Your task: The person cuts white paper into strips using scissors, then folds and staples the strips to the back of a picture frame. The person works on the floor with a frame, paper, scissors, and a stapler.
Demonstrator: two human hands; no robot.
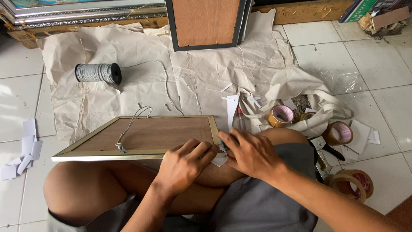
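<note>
A gold-edged picture frame (128, 152) lies face down across my knees, its brown backing board up, with a loop of hanging wire (133, 122) fixed to the back. My left hand (184, 165) presses on the frame's near right corner, fingers curled over the edge. My right hand (251, 152) sits beside it at the same corner, pinching a small white paper strip (221, 160) against the frame. What lies under the fingers is hidden.
Crumpled brown paper (193, 73) covers the tiled floor ahead. On it lie a grey wire spool (98, 73) and another frame (206, 23) leaning upright. Tape rolls (281, 116) (339, 133) (352, 182), a cloth bag (309, 90) and paper scraps (23, 150) lie around.
</note>
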